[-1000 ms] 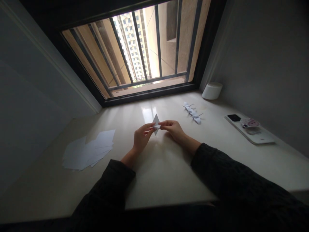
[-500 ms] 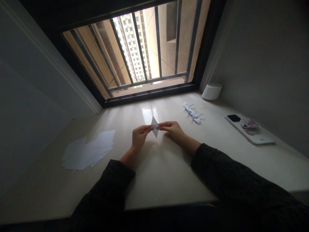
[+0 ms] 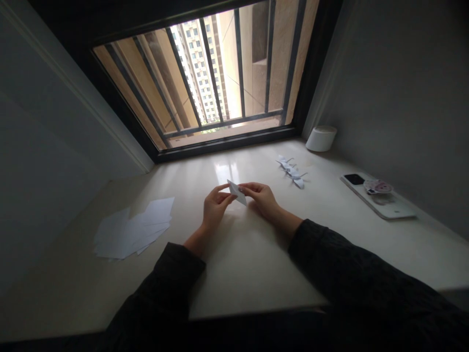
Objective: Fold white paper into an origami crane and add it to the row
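A small folded piece of white paper [image 3: 237, 192], roughly diamond-shaped and tilted, is held between both hands above the pale sill. My left hand [image 3: 215, 204] grips its left side, thumb and fingers closed on it. From the other side my right hand [image 3: 262, 196] pinches the right edge. Fingertips cover part of the folds. Beyond the right hand, a row of several folded paper cranes [image 3: 292, 172] lies on the sill. To the left of the left hand, loose white paper sheets [image 3: 134, 230] overlap in a pile.
A white phone [image 3: 379, 196] with a round pink grip on its back lies at the right. Near the window corner stands a white cylindrical object [image 3: 321, 138]. A dark-framed barred window [image 3: 220, 132] closes off the back, and walls flank both sides.
The folded paper has turned from upright to slanting, its top now leaning left. My left fingers have spread to its top and lower edge; the right hand has shifted slightly.
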A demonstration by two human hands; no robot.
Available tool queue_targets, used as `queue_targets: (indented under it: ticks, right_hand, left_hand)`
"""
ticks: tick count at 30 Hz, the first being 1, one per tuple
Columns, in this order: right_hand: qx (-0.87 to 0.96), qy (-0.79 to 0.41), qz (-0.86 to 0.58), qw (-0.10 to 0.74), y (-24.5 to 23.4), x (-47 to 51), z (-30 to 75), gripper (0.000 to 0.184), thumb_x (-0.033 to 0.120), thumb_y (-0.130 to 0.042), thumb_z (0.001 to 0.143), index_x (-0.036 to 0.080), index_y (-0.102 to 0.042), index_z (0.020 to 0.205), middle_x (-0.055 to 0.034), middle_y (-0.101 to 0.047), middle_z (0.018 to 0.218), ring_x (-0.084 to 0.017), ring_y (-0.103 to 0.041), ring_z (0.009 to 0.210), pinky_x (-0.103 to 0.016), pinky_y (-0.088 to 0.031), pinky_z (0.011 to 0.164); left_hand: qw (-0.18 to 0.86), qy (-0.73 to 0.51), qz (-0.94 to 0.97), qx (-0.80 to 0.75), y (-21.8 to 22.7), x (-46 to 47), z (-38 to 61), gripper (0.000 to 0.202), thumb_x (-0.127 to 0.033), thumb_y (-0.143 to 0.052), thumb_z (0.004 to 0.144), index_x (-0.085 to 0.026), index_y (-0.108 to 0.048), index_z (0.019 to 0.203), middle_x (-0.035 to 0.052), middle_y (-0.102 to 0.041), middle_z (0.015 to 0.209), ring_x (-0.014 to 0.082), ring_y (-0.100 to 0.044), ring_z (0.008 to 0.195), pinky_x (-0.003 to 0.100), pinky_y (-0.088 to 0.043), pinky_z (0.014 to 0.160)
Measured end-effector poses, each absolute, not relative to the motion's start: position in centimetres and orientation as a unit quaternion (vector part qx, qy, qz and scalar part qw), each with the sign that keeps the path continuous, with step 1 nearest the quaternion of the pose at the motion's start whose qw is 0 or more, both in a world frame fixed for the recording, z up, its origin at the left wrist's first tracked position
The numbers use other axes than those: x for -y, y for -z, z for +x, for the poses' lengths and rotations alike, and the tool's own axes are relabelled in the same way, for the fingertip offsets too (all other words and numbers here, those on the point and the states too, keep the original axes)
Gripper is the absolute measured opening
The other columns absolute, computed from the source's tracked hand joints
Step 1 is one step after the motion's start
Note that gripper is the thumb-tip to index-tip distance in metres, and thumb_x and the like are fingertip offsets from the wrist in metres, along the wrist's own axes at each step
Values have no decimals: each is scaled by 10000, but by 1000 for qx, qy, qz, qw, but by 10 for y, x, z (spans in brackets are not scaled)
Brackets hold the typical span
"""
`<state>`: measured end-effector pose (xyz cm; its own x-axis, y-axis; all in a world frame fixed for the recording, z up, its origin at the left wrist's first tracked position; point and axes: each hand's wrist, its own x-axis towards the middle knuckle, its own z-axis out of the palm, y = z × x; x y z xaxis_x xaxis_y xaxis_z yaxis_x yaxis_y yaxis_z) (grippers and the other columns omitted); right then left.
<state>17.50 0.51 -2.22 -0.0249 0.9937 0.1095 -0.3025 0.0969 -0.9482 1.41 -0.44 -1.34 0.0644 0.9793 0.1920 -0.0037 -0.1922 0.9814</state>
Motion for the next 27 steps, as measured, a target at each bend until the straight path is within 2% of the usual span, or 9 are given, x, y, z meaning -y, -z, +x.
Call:
queue_targets:
  ticks: [4,7,9,11,14,19,22,27]
  right_hand:
    - [412,-564,-384,604,22,-2,170,386,405,-806,578,197,-721,892,-68,-739,822,-218,-683,754,-356,-518,720]
    - [407,-559,-382,613,21,-1,169,366,400,-820,550,193,-728,837,-68,-740,815,-218,-681,742,-364,-523,730]
    - [418,-552,-388,608,20,-1,170,362,410,-820,540,189,-735,814,-70,-740,810,-220,-679,736,-370,-525,733]
    - [428,-549,-398,598,19,0,170,374,420,-818,535,186,-742,817,-72,-741,796,-221,-677,723,-374,-524,724]
    - [434,-551,-403,588,18,0,171,370,417,-816,536,183,-748,813,-75,-741,782,-221,-677,713,-371,-519,713]
    - [450,-550,-403,577,18,2,171,354,410,-816,539,180,-750,799,-81,-739,779,-223,-675,720,-366,-511,719]
    - [465,-538,-412,570,18,1,171,417,430,-810,545,178,-741,871,-75,-732,763,-210,-661,690,-345,-503,674]
    - [498,-537,-395,555,22,-2,173,524,451,-783,582,176,-703,1021,7,-639,598,-125,-551,543,-272,-432,556]
  left_hand:
    - [485,-525,549,-433,13,8,17,753,-352,-790,627,-202,-478,1296,30,-699,757,159,-652,724,310,-523,738]
    - [520,-521,513,-442,14,7,18,842,-331,-803,614,-190,-414,1348,35,-702,765,164,-655,734,330,-528,754]
    - [544,-507,497,-447,15,6,18,725,-341,-808,603,-159,-529,1246,56,-709,782,173,-659,742,340,-529,761]
    - [563,-487,498,-445,15,6,18,534,-378,-795,612,-136,-646,1064,83,-715,822,181,-663,751,340,-529,765]
    - [574,-468,502,-447,15,6,17,407,-440,-759,644,-134,-703,906,91,-717,845,175,-664,742,329,-533,751]
    - [554,-481,491,-469,13,6,16,377,-458,-746,653,-138,-733,853,79,-711,832,170,-652,756,316,-545,726]
    - [532,-489,498,-479,12,6,15,373,-462,-745,649,-143,-742,841,85,-712,844,187,-647,778,315,-549,688]
    - [520,-486,508,-486,11,6,15,368,-463,-738,655,-142,-744,835,87,-712,821,183,-645,740,304,-539,643]
